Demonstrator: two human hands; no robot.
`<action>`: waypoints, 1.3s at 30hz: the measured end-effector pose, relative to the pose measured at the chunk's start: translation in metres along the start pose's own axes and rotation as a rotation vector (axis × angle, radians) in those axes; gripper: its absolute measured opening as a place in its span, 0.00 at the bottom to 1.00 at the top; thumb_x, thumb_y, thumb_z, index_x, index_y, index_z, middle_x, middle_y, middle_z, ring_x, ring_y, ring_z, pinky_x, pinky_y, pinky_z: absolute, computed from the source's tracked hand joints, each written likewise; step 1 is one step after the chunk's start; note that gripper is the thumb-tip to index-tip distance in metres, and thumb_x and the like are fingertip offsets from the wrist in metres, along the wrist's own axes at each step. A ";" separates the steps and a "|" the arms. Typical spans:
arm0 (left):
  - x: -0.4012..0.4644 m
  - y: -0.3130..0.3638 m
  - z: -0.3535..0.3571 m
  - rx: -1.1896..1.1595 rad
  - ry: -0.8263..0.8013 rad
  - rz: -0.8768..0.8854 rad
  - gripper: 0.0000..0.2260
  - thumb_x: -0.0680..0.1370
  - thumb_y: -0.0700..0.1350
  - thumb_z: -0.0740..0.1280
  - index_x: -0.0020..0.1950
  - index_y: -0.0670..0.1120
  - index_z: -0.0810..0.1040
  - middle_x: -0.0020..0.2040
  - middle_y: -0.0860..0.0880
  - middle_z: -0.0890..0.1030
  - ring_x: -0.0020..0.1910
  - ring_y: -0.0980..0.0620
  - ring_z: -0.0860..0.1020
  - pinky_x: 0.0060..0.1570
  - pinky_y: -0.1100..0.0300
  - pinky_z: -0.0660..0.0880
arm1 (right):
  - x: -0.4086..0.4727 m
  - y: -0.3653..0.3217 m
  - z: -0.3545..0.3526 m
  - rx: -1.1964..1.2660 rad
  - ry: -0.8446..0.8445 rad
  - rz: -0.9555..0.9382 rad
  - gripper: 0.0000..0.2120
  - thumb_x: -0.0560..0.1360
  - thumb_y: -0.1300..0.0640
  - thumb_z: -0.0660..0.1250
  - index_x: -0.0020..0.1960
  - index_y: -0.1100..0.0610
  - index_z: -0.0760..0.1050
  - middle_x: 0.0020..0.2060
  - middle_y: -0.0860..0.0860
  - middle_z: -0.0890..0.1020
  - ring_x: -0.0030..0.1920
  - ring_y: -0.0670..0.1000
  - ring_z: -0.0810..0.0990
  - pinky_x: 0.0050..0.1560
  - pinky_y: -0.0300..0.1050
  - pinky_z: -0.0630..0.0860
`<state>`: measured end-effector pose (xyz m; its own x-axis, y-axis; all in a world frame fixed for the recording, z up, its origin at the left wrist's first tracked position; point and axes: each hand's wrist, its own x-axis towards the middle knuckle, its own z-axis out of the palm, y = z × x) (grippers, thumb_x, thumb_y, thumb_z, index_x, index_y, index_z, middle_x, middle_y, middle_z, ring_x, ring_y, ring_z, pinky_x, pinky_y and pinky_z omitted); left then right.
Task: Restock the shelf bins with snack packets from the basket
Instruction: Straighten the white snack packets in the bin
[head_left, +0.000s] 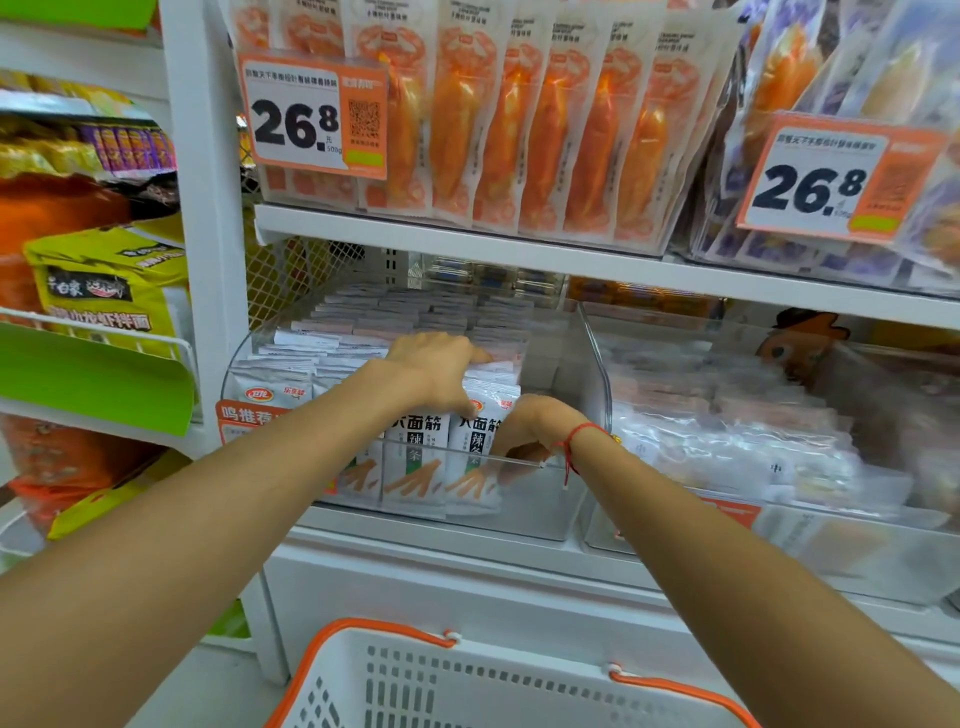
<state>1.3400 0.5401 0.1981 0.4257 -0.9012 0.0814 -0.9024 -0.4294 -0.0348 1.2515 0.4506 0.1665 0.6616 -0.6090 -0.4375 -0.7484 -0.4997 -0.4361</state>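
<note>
Your hands are both inside the clear bin (571, 499) on the lower shelf (467, 540), a little apart from each other. Your left hand (441, 369) lies over the tops of the white snack packets (410, 467), fingers bent down onto the upright rows and thumb at the front packets' upper edge. Your right hand (524, 436), with a red string bracelet (574, 441) at the wrist, reaches over the bin's front wall and curls its fingers round the rightmost front packet (475, 467), which stands upright against its neighbours. Rows of the same white packets fill the left and middle of the bin; the right end shows bare plastic. The white basket (467, 686) with orange handles sits below at the bottom edge of view, well apart from the bin; its contents cannot be seen. Above, orange packets (519, 135) hang behind a 26.8 price tag (317, 114).
</note>
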 end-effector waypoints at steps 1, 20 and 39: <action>0.000 -0.001 -0.001 0.001 -0.023 0.007 0.31 0.73 0.56 0.70 0.74 0.60 0.61 0.70 0.50 0.72 0.68 0.46 0.70 0.59 0.53 0.69 | -0.006 0.000 -0.003 -0.008 -0.057 0.004 0.04 0.73 0.62 0.71 0.46 0.60 0.76 0.57 0.59 0.81 0.60 0.57 0.79 0.62 0.48 0.75; -0.024 -0.011 0.007 0.016 -0.070 -0.025 0.33 0.76 0.70 0.50 0.77 0.56 0.51 0.78 0.52 0.54 0.76 0.46 0.54 0.73 0.45 0.52 | -0.022 0.000 -0.001 -0.207 0.392 -0.277 0.33 0.75 0.59 0.67 0.75 0.56 0.55 0.67 0.59 0.69 0.65 0.61 0.71 0.60 0.51 0.71; -0.107 -0.095 0.004 -0.165 0.006 -0.248 0.25 0.83 0.54 0.43 0.78 0.47 0.48 0.78 0.50 0.48 0.77 0.52 0.48 0.74 0.57 0.48 | -0.038 -0.003 0.009 -0.364 0.397 -0.422 0.35 0.77 0.63 0.58 0.78 0.52 0.43 0.77 0.54 0.45 0.77 0.59 0.43 0.74 0.62 0.49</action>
<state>1.3806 0.6775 0.1890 0.6348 -0.7692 0.0732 -0.7696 -0.6210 0.1488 1.2293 0.4804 0.1774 0.8848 -0.4615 0.0642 -0.4441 -0.8770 -0.1834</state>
